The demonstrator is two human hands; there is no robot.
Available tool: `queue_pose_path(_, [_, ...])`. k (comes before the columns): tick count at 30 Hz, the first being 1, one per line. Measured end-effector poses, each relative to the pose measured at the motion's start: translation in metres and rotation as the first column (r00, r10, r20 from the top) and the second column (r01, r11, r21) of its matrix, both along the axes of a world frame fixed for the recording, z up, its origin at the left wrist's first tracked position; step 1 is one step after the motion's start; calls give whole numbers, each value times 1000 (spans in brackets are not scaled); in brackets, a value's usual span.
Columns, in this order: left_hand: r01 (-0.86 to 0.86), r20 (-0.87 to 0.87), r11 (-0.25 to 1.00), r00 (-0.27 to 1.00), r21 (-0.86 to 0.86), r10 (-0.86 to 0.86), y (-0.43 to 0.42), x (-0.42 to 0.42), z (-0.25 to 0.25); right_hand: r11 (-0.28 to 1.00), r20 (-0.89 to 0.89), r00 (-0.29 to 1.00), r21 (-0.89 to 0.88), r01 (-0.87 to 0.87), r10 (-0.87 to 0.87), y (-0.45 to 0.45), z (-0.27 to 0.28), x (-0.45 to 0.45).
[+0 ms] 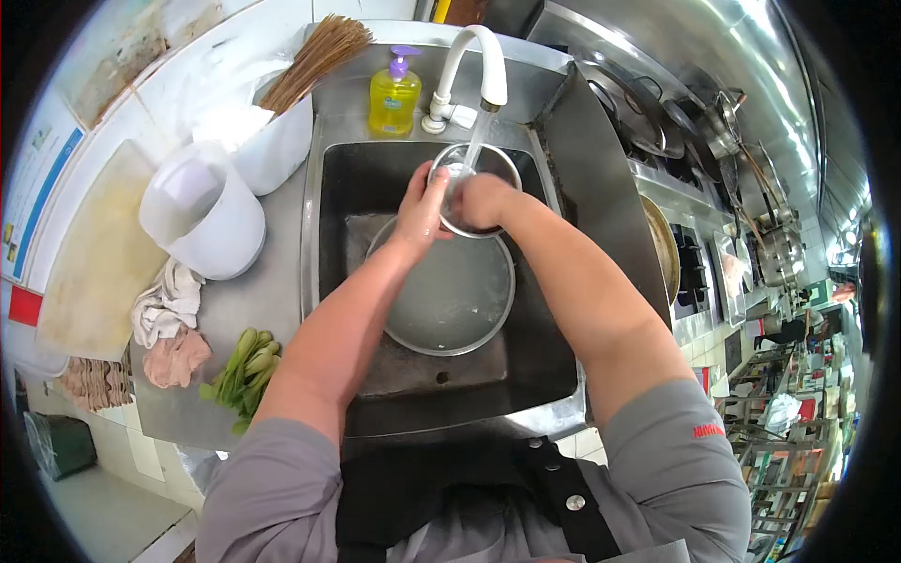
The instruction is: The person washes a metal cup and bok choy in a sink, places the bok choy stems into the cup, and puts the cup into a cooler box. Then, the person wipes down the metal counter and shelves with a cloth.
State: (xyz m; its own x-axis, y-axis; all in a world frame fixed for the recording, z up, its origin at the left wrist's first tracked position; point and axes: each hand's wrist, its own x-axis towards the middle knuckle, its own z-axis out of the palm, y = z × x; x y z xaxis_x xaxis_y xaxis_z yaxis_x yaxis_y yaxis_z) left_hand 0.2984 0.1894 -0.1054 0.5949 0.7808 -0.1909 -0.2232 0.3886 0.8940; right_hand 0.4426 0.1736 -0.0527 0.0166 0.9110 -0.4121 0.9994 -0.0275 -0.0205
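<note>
Under the white faucet point(481, 66), a small metal bowl point(508, 169) is tilted in the running water. My left hand point(424, 208) grips the bowl's left rim. Inside the bowl is my right hand point(481, 201), its fingers curled; whatever they may hold is hidden. Below both hands, a large round metal basin point(450, 296) of cloudy water sits in the dark sink point(540, 375).
A yellow soap bottle point(394, 98) stands behind the sink. On the left counter are a white plastic pitcher point(205, 214), crumpled cloths point(171, 305) and leafy greens point(246, 371). A stove point(693, 267) with pans lies to the right.
</note>
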Motion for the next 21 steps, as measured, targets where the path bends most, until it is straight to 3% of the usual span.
queue_pose_path(1, [-3,-15,1000,1000,-8,3,-2,2,5,972,23,971,18,236,-236,7,9,-3])
queue_pose_path(3, [23,-16,1000,1000,2,-23,-5,6,12,915,-139,936,207,346,-322,16,-3,-10])
queue_pose_path(5, [33,7,999,999,-6,-33,3,5,4,923,-466,869,237,303,-165,6,-14,-20])
queue_pose_path(6, [-114,29,993,993,25,114,5,7,-1,995,-400,915,56,80,-51,2,-12,-13])
queue_pose_path(7, [-199,140,952,976,231,170,21,16,-32,1000,-272,962,7,19,-16,-5,-15,-6])
queue_pose_path(8, [-113,15,934,993,339,115,23,11,-31,979,64,985,-140,-150,160,-9,-5,-9])
queue_pose_path(9, [-136,-31,950,988,281,151,0,6,-13,980,126,983,-169,-109,131,-12,-8,-4])
queue_pose_path(10, [-227,-51,894,962,387,267,-1,19,-21,976,159,963,-65,-209,217,-14,-18,4])
queue_pose_path(11, [-291,-53,888,942,355,330,7,32,-34,985,28,987,72,-160,158,-11,-51,28])
queue_pose_path(12, [-221,-123,932,956,288,265,20,36,-39,988,-273,961,134,81,-42,-18,-48,21])
queue_pose_path(14, [-72,-227,989,969,126,99,47,36,-41,964,-644,736,-7,266,-208,-34,5,-20])
queue_pose_path(15, [7,-258,999,966,32,2,58,24,-39,970,-708,698,80,230,-107,-45,14,-29])
queue_pose_path(16, [40,-329,998,944,52,-21,65,8,-23,973,-553,833,211,95,38,-54,21,-38])
queue_pose_path(18, [156,-459,986,882,67,-108,60,-13,18,950,-516,857,275,148,16,-36,-4,-13])
queue_pose_path(19, [85,-537,962,840,261,71,48,-16,18,933,-489,872,309,187,-13,-29,-5,-12])
queue_pose_path(20, [36,-557,890,791,454,252,31,-11,22,830,-791,600,250,498,-122,-19,-8,-12])
queue_pose_path(21, [0,-515,770,743,639,428,21,-2,30,680,-970,127,-51,731,-208,-12,-5,-18])
